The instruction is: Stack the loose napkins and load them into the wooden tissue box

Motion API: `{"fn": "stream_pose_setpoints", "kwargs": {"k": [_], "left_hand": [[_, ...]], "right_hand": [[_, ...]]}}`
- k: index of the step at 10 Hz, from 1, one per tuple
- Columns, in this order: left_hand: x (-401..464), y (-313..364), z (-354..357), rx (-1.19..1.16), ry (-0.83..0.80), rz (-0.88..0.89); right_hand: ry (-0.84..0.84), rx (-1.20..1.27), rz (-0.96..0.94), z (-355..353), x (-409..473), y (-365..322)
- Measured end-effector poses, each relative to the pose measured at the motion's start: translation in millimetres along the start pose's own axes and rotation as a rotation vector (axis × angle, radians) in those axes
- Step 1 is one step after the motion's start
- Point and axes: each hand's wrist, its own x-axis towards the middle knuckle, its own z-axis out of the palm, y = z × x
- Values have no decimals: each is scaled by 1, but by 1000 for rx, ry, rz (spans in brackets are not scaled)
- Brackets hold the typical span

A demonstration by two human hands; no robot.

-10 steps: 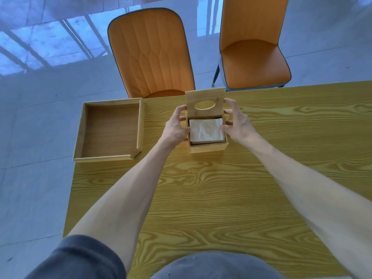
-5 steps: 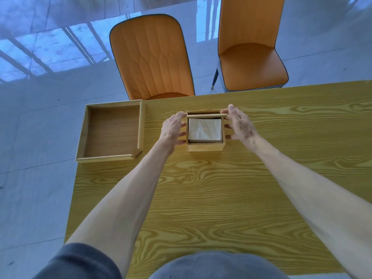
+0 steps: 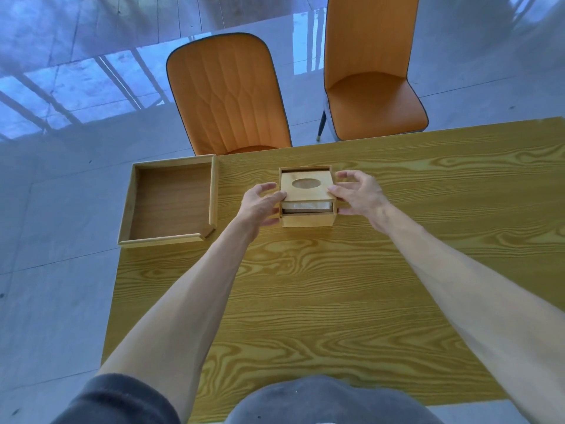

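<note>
The wooden tissue box (image 3: 306, 218) stands on the yellow table (image 3: 321, 286), near its far edge. Its lid (image 3: 305, 186), a flat board with an oval hole, lies tilted over the top, with the near edge raised. Under that edge a strip of the white napkin stack (image 3: 306, 205) shows inside the box. My left hand (image 3: 261, 205) grips the lid's near left corner and touches the box's left side. At the near right corner my right hand (image 3: 357, 192) pinches the lid with thumb and fingers.
A shallow wooden tray (image 3: 172, 201), with nothing in it, sits at the table's far left corner, a hand's width left of the box. Two orange chairs (image 3: 227, 96) (image 3: 371, 71) stand beyond the far edge. The table's left edge runs close to my left forearm.
The lid stood upright behind the box a second ago, then swung down; now it lies over the napkins. Both hands moved from the box's sides to the lid's near corners.
</note>
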Motion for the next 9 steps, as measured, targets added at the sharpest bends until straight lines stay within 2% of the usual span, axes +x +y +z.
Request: {"fn": "stream_pose_setpoints", "kwargs": {"k": [7,8,9], "left_hand": [[20,-27,-2,159,35,117],[21,-26,-4,262,-7,125],[20,-18,-9,461,-56,102]], "right_hand": [[100,-258,-98,8,5,19],[73,-356,-97,7,6,17],[68,-566,-90,7,4,7]]}}
